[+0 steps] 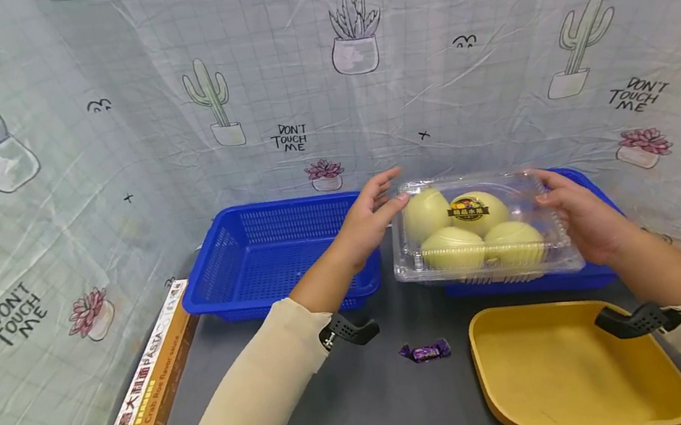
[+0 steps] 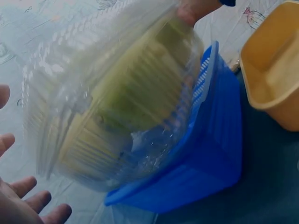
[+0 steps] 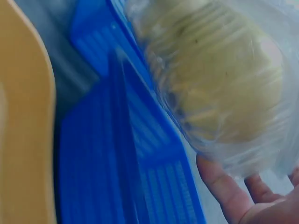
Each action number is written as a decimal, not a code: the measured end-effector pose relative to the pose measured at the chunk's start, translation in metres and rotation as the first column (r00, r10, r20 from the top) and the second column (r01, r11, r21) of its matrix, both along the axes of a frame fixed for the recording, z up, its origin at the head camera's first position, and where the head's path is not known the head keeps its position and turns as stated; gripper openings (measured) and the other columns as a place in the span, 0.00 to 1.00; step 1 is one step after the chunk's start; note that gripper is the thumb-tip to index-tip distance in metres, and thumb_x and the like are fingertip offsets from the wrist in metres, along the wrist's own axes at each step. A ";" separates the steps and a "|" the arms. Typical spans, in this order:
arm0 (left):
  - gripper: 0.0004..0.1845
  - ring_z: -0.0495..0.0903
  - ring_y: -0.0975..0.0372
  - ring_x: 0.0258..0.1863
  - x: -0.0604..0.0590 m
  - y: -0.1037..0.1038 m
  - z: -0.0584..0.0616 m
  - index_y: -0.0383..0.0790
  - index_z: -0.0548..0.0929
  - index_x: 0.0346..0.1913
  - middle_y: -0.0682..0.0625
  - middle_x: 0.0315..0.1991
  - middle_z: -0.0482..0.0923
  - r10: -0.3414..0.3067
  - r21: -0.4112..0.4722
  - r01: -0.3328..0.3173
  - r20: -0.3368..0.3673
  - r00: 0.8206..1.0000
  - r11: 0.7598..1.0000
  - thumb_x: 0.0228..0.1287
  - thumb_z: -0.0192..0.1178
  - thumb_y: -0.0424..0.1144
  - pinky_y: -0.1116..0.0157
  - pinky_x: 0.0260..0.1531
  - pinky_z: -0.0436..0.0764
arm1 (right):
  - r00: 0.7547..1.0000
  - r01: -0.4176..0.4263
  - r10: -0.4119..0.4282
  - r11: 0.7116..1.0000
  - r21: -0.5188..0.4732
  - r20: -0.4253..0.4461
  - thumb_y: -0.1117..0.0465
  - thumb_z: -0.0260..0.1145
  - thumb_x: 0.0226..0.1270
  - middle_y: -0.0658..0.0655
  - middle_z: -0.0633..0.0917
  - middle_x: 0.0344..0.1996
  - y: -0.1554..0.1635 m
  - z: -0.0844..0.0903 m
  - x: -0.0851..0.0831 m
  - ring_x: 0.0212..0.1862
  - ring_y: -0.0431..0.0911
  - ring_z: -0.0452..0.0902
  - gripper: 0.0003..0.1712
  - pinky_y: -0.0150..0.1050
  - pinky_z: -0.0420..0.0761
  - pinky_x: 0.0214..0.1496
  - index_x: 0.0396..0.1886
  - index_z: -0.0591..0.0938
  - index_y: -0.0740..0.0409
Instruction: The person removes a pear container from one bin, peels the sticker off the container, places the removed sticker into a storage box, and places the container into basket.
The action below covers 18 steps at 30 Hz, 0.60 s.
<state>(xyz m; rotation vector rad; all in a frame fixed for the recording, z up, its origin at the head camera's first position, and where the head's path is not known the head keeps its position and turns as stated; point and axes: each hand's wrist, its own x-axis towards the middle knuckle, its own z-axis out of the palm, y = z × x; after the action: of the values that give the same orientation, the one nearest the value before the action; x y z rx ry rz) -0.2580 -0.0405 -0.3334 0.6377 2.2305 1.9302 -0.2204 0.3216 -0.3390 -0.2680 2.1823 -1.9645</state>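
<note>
A clear plastic clamshell box (image 1: 481, 228) of several pale green fruits hangs just over the right blue basket (image 1: 594, 274). My right hand (image 1: 578, 213) grips its right end, fingers curled over the rim. My left hand (image 1: 374, 215) is at the box's left end with straight fingers, the tips at its corner. In the left wrist view the box (image 2: 117, 93) fills the middle, my left hand (image 2: 23, 200) lies spread at the lower left, and the basket (image 2: 205, 163) sits below. In the right wrist view the box (image 3: 219, 70) rests against my right hand (image 3: 243, 200), above the basket (image 3: 126, 154).
An empty blue basket (image 1: 267, 253) stands at the left. A yellow tray (image 1: 569, 369) lies at the front right. A purple wrapped candy (image 1: 426, 352) lies on the dark table between them. A pasta box (image 1: 154, 358) lies along the left edge. Printed sheeting walls in all sides.
</note>
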 end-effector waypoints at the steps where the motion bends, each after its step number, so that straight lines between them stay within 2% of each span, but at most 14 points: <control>1: 0.31 0.57 0.44 0.82 0.000 -0.004 0.000 0.54 0.65 0.83 0.44 0.84 0.55 0.002 0.001 -0.002 -0.001 1.000 1.000 0.83 0.57 0.49 0.41 0.75 0.64 | 1.000 0.009 -0.010 1.000 0.008 0.014 0.54 0.51 0.87 0.42 0.66 0.74 -0.006 0.001 0.002 0.71 0.46 0.64 0.26 0.48 0.66 0.72 0.77 0.66 0.26; 2: 0.31 0.58 0.45 0.81 0.000 -0.008 0.000 0.54 0.65 0.83 0.44 0.84 0.55 0.006 0.007 -0.006 0.000 1.000 1.000 0.83 0.57 0.49 0.42 0.75 0.64 | 1.000 0.014 -0.014 1.000 0.023 0.017 0.54 0.51 0.86 0.42 0.65 0.75 -0.011 0.002 0.004 0.72 0.46 0.62 0.27 0.48 0.65 0.72 0.78 0.65 0.26; 5: 0.30 0.61 0.47 0.79 0.001 -0.021 0.000 0.51 0.66 0.82 0.44 0.83 0.57 0.016 0.032 -0.016 -0.001 1.000 0.999 0.83 0.56 0.47 0.43 0.73 0.66 | 0.999 0.009 -0.008 0.999 -0.031 0.040 0.55 0.53 0.86 0.42 0.70 0.73 -0.027 0.005 0.011 0.71 0.43 0.65 0.29 0.43 0.68 0.73 0.80 0.64 0.31; 7: 0.30 0.63 0.49 0.78 0.002 -0.030 0.001 0.50 0.67 0.82 0.44 0.82 0.59 0.017 0.049 -0.016 -0.004 1.000 0.999 0.83 0.56 0.46 0.43 0.72 0.67 | 0.998 0.006 -0.002 0.997 -0.071 0.058 0.57 0.53 0.86 0.42 0.77 0.64 -0.037 0.008 0.015 0.62 0.42 0.74 0.28 0.36 0.80 0.58 0.79 0.64 0.34; 8: 0.29 0.64 0.50 0.78 0.003 -0.034 0.001 0.50 0.67 0.82 0.44 0.81 0.60 0.014 0.056 -0.014 -0.007 1.000 0.998 0.83 0.56 0.46 0.43 0.71 0.68 | 0.998 0.005 0.001 0.996 -0.088 0.069 0.57 0.53 0.86 0.42 0.78 0.63 -0.042 0.009 0.017 0.61 0.41 0.76 0.28 0.36 0.81 0.57 0.79 0.64 0.35; 9: 0.29 0.64 0.51 0.77 0.004 -0.039 0.002 0.49 0.67 0.81 0.45 0.81 0.60 0.010 0.057 -0.009 -0.009 1.000 0.998 0.83 0.55 0.46 0.42 0.71 0.68 | 0.997 -0.001 0.008 0.995 -0.095 0.078 0.57 0.53 0.85 0.43 0.75 0.69 -0.047 0.011 0.020 0.67 0.41 0.73 0.30 0.38 0.77 0.66 0.82 0.62 0.36; 12: 0.29 0.63 0.51 0.78 0.010 -0.055 0.003 0.47 0.67 0.81 0.47 0.80 0.62 -0.004 0.049 0.005 -0.018 1.000 0.999 0.83 0.54 0.45 0.40 0.72 0.66 | 0.995 -0.008 0.017 0.996 -0.094 0.093 0.57 0.53 0.84 0.47 0.71 0.71 -0.063 0.015 0.024 0.67 0.44 0.74 0.34 0.41 0.81 0.64 0.85 0.59 0.40; 15: 0.29 0.62 0.50 0.78 0.017 -0.071 0.005 0.45 0.67 0.81 0.48 0.80 0.63 -0.014 0.045 0.015 -0.027 1.000 0.999 0.83 0.54 0.44 0.38 0.73 0.63 | 0.995 -0.028 0.037 0.995 -0.101 0.090 0.59 0.54 0.84 0.49 0.73 0.68 -0.078 0.018 0.028 0.63 0.43 0.77 0.35 0.40 0.83 0.60 0.85 0.58 0.44; 16: 0.28 0.62 0.50 0.79 0.020 -0.077 0.006 0.45 0.67 0.81 0.48 0.80 0.63 -0.012 0.043 0.013 -0.029 1.000 0.999 0.83 0.54 0.44 0.38 0.74 0.62 | 0.996 -0.035 0.043 0.994 -0.101 0.082 0.59 0.54 0.84 0.48 0.75 0.62 -0.083 0.019 0.029 0.55 0.42 0.80 0.34 0.37 0.85 0.52 0.84 0.59 0.46; 18: 0.28 0.61 0.49 0.79 0.025 -0.088 0.008 0.45 0.68 0.81 0.49 0.80 0.63 -0.007 0.040 0.008 -0.030 1.000 0.999 0.83 0.54 0.43 0.37 0.74 0.61 | 0.995 -0.053 0.064 0.991 -0.126 0.082 0.61 0.54 0.83 0.50 0.77 0.61 -0.093 0.020 0.031 0.53 0.43 0.82 0.34 0.38 0.86 0.52 0.84 0.60 0.48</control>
<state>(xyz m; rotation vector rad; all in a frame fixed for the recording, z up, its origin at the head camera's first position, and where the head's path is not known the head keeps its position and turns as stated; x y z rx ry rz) -0.2328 -0.1288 -0.3254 0.6841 2.2085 1.9793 -0.1897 0.2282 -0.3194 -0.2581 1.9818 -2.0425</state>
